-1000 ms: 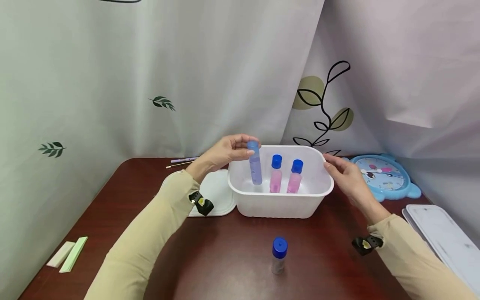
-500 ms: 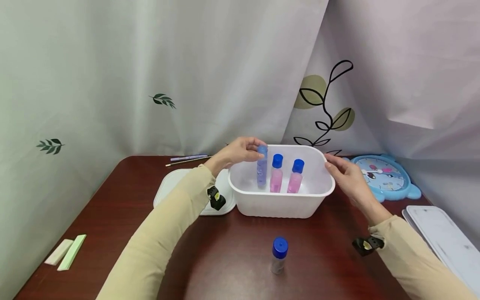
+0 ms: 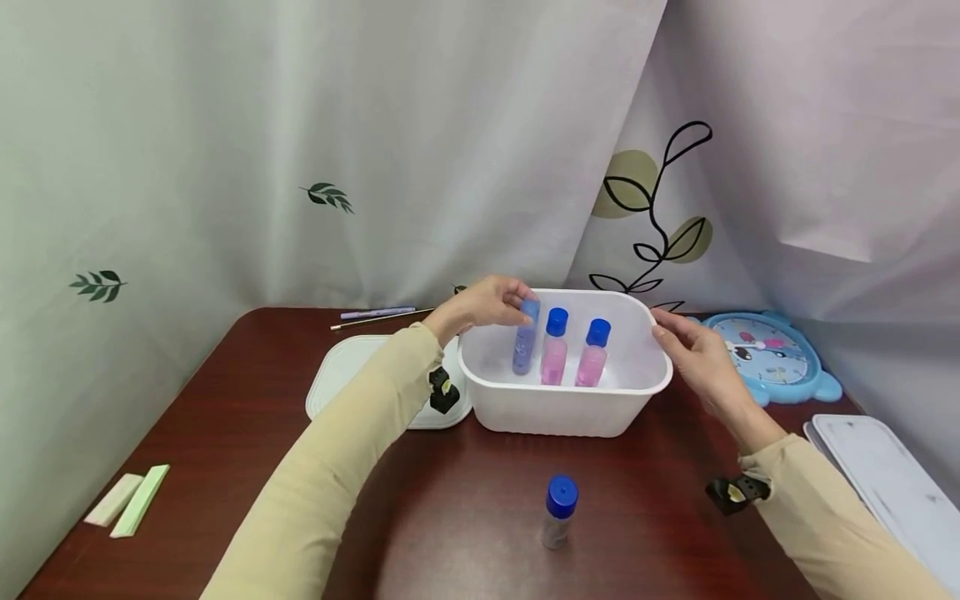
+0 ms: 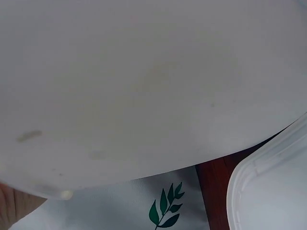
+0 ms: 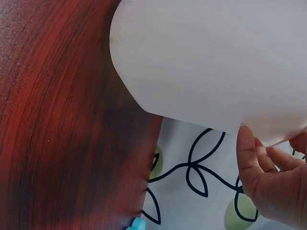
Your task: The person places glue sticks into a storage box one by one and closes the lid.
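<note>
L hand pinches blue tube near its top; tube is inside bin, leaning a bit, just L of pink bottles. R hand grips bin's rim at R end, thumb + fingers either side.

Risks, my guess: tube let go while tilted prob. topples, b/c base looks narrow vs. height; a swing R could knock nearest pink bottle, & that one the other. A hard pull by R hand might shift bin & tip all 3. Clear bottle stands on table in front, so L sleeve could catch it if the arm drops back carelessly.

Hard to see: can't tell if tube's base touches bin floor. L wrist view is mostly bin wall, w/ only a sliver of hand, no tube. Some L fingertips hidden.
</note>
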`<state>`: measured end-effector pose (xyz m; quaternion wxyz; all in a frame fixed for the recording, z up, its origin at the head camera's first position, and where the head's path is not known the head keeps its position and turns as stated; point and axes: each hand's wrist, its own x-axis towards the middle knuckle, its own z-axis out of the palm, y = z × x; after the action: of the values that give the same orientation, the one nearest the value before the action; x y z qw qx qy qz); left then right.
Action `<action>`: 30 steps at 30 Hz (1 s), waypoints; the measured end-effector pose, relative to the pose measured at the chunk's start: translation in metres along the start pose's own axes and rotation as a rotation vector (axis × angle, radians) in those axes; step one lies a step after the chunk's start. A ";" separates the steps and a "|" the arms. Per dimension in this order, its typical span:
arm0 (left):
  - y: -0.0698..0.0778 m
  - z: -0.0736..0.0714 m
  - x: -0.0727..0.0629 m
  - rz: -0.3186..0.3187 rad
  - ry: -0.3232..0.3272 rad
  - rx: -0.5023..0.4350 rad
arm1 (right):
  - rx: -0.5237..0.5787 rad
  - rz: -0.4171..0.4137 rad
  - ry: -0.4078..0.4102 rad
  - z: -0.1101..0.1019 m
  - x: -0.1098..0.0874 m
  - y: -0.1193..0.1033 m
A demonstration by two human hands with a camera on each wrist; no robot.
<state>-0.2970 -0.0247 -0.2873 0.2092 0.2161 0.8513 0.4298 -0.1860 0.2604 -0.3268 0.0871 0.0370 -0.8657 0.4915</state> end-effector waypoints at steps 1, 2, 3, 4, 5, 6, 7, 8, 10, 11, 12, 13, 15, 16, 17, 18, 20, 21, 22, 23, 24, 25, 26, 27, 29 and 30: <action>0.001 0.001 0.000 -0.003 -0.001 0.009 | 0.001 0.000 0.000 0.000 0.000 0.000; 0.001 0.001 0.001 -0.008 -0.001 0.019 | 0.000 0.002 -0.001 0.000 0.000 0.000; 0.002 0.002 0.001 -0.009 0.000 0.030 | 0.000 0.000 0.000 0.000 0.000 0.000; 0.002 0.002 0.001 -0.009 0.002 0.043 | -0.001 0.000 -0.001 0.000 -0.001 0.000; 0.002 0.003 0.001 -0.010 0.004 0.055 | -0.002 0.000 -0.001 0.000 -0.001 0.000; 0.003 0.003 0.001 -0.011 0.008 0.069 | -0.007 0.001 -0.001 0.000 -0.001 0.000; 0.003 0.004 0.001 -0.013 0.013 0.080 | -0.010 0.004 -0.003 0.000 -0.001 0.000; 0.003 0.004 0.000 -0.016 0.019 0.090 | -0.013 0.005 -0.002 0.000 -0.001 0.000; 0.003 0.005 0.000 -0.018 0.028 0.102 | -0.021 0.011 -0.005 0.000 -0.001 0.000; 0.003 0.005 0.000 -0.017 0.031 0.105 | -0.024 0.013 -0.005 0.000 -0.001 0.000; 0.003 0.005 0.000 -0.015 0.034 0.107 | -0.027 0.016 -0.005 0.000 -0.001 0.000; 0.003 0.005 -0.001 -0.009 0.036 0.109 | -0.026 0.019 -0.006 0.000 -0.001 0.000; 0.004 0.005 -0.003 0.007 0.042 0.114 | -0.026 0.023 -0.008 -0.001 0.000 -0.001; 0.003 0.004 -0.005 0.021 0.045 0.118 | -0.024 0.023 -0.007 0.000 0.000 0.000; 0.003 0.003 -0.007 0.035 0.051 0.121 | -0.024 0.023 -0.006 0.000 0.000 0.000; 0.003 0.002 -0.010 0.049 0.060 0.122 | -0.024 0.024 -0.006 0.000 0.000 0.000; 0.002 -0.002 -0.017 0.089 0.085 0.106 | -0.020 0.019 0.000 0.000 -0.001 0.001; 0.002 -0.004 -0.022 0.113 0.096 0.081 | -0.022 0.018 0.002 0.000 -0.001 0.001; 0.002 -0.006 -0.027 0.139 0.104 0.050 | -0.023 0.016 0.004 0.000 0.000 0.001; 0.001 -0.007 -0.033 0.166 0.106 0.003 | -0.022 0.013 0.006 0.000 0.000 0.001; 0.001 -0.008 -0.039 0.195 0.097 -0.055 | -0.023 0.013 0.006 0.000 0.000 0.001; 0.001 -0.008 -0.046 0.228 0.077 -0.116 | -0.022 0.012 0.007 0.000 0.000 0.000; 0.001 -0.008 -0.053 0.258 0.046 -0.179 | -0.023 0.011 0.005 0.000 0.000 0.000; 0.002 -0.006 -0.060 0.282 0.003 -0.235 | -0.024 0.011 0.005 0.000 0.000 0.000; 0.003 0.001 -0.074 0.335 -0.113 -0.320 | -0.026 0.013 0.003 0.000 0.000 0.000; 0.004 0.007 -0.079 0.359 -0.178 -0.340 | -0.029 0.016 0.003 0.000 0.000 0.000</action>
<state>-0.2274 -0.0616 -0.2740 0.2368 0.3623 0.6934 0.5761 -0.1857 0.2607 -0.3269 0.0851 0.0280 -0.8727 0.4799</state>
